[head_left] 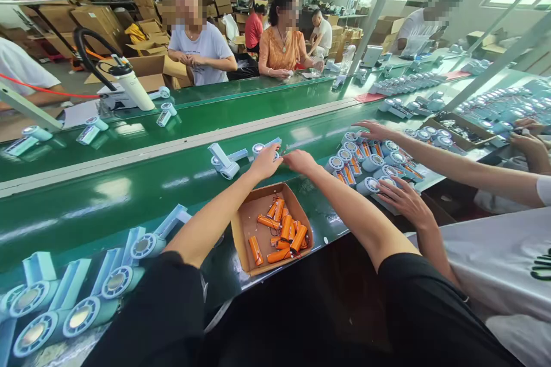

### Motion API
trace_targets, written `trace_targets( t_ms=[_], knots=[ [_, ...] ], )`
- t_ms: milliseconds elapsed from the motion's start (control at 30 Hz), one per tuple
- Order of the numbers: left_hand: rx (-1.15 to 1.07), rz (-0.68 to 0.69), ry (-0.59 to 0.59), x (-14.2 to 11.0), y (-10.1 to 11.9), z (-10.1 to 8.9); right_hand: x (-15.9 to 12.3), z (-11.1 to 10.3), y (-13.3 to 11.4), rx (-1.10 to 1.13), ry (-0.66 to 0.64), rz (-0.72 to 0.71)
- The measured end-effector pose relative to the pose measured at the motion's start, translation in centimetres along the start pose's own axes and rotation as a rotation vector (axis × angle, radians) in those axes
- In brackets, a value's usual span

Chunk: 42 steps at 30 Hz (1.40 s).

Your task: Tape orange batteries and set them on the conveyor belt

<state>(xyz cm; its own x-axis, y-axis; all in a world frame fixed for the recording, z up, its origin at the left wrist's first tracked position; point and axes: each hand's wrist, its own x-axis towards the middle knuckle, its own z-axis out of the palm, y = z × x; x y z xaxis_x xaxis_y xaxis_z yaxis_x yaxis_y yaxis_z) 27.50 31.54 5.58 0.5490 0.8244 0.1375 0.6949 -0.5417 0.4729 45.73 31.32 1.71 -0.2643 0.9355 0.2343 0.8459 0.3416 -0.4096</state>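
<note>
Fingers of left hand (265, 164) and right hand (300, 161) curled by a pale-blue device (258, 149), mid-frame, grip I can't make out, forearms converging beyond an open box (245, 217).

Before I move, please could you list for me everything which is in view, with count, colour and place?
Tray: one, brown, front centre
Batteries: over ten, orange, in the tray
Blue units: many, light blue, on both lanes; some at right show orange inside
Belt: green, along the bench
Rail: one, whitish, between lanes
Bottle: one, white, far side, left
Red sheets: at least two, far right
Boxes: many, brown, background
Workers: several, mixed clothing, far side and right
Left hand: one, bare, centre, at a blue unit
Right hand: one, bare, beside it
</note>
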Motion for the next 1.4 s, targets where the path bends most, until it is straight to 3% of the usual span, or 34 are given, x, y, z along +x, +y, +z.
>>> trace_targets(
  t_ms=[67,133,200,233,333,400,467,533,633,733,833,900,1033,1133,1267,1333,1400],
  knots=[
    [-0.024,0.017,0.075,-6.7,-0.6,-1.9,0.6,-1.1,0.0,0.115,0.13,-0.063],
    [-0.037,0.011,0.14,-15.8,-2.4,-3.5,-0.2,-1.7,-0.8,0.212,0.276,-0.069],
    [-0.008,0.104,0.3,-26.1,-5.1,-4.5,-3.0,-1.6,-2.3,0.253,0.36,-0.026],
    [0.058,0.128,0.324,-31.1,-6.4,-4.7,-5.1,-1.4,-3.4,0.267,0.372,-0.008],
    [0.372,0.101,0.193,-42.7,-8.8,-4.8,-12.6,-0.4,-7.0,0.343,0.341,-0.026],
    [0.511,0.061,0.07,-46.5,-8.8,-4.7,-17.1,0.3,-9.7,0.441,0.324,-0.036],
    [0.541,0.048,0.015,-47.3,-7.9,-5.0,-20.0,1.0,-12.7,0.548,0.303,0.002],
    [0.501,0.061,0.047,-46.0,-6.6,-5.4,-21.6,1.7,-16.3,0.691,0.19,0.066],
    [0.406,0.092,0.207,-42.7,-4.9,-6.0,-22.5,2.9,-22.1,0.94,-0.247,0.082],
    [0.376,0.139,0.381,-40.0,-4.8,-6.6,-22.8,4.0,-26.0,0.928,-0.639,-0.097],
    [0.392,0.094,0.55,-38.5,-6.1,-7.1,-22.4,4.1,-26.1,0.673,-0.775,-0.343],
    [0.39,0.032,0.623,-37.9,-6.6,-7.2,-21.2,3.6,-24.5,0.54,-0.717,-0.327],
    [0.369,0.082,0.581,-37.1,-5.2,-5.9,-17.1,3.3,-21.2,0.105,-0.387,0.099],
    [0.342,0.179,0.471,-36.3,-3.6,-4.4,-14.9,4.4,-20.4,-0.047,-0.412,0.186],
    [0.307,0.191,0.38,-36.3,-3.0,-3.4,-15.0,4.6,-19.5,0.12,-0.386,0.144],
    [0.31,0.173,0.364,-36.7,-3.2,-3.3,-15.9,3.8,-18.9,0.455,-0.215,0.197],
    [0.322,0.154,0.344,-37.2,-3.2,-3.3,-16.9,2.9,-18.8,0.892,0.043,0.267]
  ],
)
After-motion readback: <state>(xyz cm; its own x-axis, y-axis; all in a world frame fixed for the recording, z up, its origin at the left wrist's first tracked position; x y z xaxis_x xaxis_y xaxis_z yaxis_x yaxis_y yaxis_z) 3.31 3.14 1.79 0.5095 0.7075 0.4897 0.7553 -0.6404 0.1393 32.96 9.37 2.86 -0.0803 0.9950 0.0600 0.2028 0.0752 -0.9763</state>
